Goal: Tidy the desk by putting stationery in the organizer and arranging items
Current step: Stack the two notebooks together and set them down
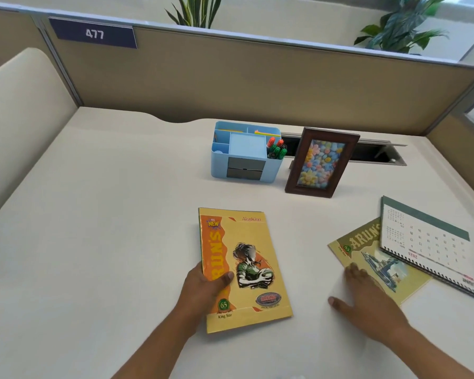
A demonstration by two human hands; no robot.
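Observation:
My left hand (203,291) grips the left edge of an orange and yellow notebook (246,269), thumb on the cover, near the desk's front middle. My right hand (367,296) lies flat with fingers spread, its fingertips on the near corner of a green notebook (372,247) at the right. A spiral desk calendar (427,244) lies partly over that green notebook. The light blue organizer (244,170) stands at the back middle with red and green markers (276,149) in its right compartment.
A dark wooden photo frame (307,184) with a flower picture leans upright just right of the organizer. Behind it is an open cable slot (378,154) in the desk. Beige partition walls (230,77) close the back and sides.

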